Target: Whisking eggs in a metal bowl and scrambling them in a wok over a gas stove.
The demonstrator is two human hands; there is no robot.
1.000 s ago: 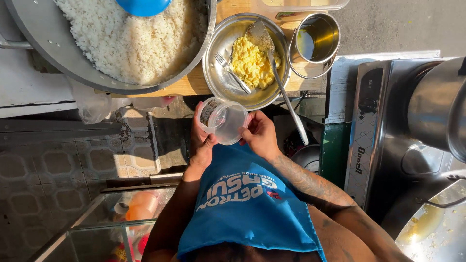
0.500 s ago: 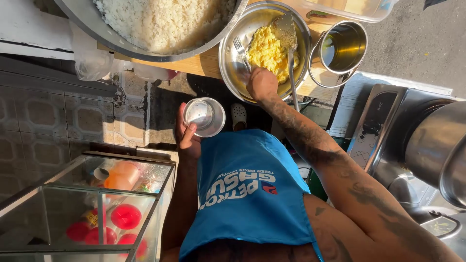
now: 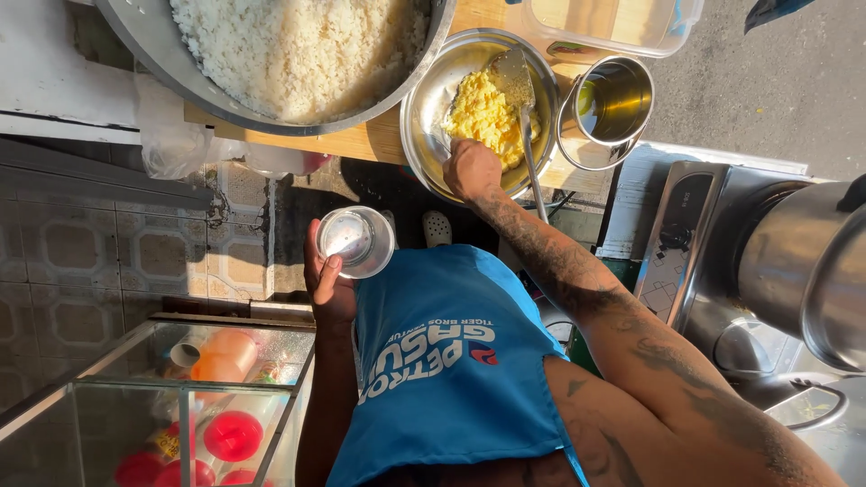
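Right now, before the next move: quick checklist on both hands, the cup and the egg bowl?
1. Left hand grips the small clear plastic cup: ok, fingers wrapped round its side.
2. Cup upright, mouth up: ok.
3. Cup contents: cannot tell, glare.
4. Right hand at the round steel bowl of yellow scrambled egg: ok, over the near rim.
5. What the right hand holds: cannot tell, fingers hidden.
6. Metal spatula resting in the bowl: ok, handle free.
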